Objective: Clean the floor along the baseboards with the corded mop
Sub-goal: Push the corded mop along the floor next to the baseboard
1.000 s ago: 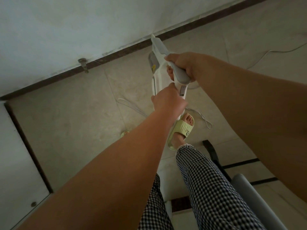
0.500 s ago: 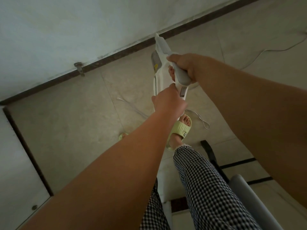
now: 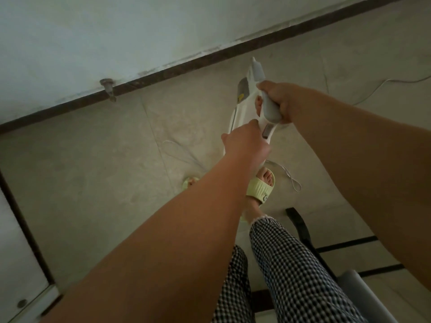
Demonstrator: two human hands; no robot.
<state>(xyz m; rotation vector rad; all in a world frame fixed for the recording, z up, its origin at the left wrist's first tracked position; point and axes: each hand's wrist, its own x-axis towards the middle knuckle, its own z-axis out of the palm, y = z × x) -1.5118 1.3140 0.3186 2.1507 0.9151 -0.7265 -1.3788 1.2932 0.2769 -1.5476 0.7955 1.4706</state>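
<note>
Both hands clench the corded mop (image 3: pixel 250 94), right hand (image 3: pixel 279 99) at one o'clock, left hand (image 3: pixel 247 143) below; mid-sweep, next pushing it toward the baseboard (image 3: pixel 163 72) at twelve

Count on site: one corded mop (image 3: pixel 250 99); two hands on it, left hand (image 3: pixel 247 143) and right hand (image 3: pixel 278 99); two green slippers (image 3: pixel 260 188); one white cord (image 3: pixel 289 176) on the floor; one doorstop (image 3: pixel 108 86) at one dark baseboard (image 3: pixel 186 66).
</note>
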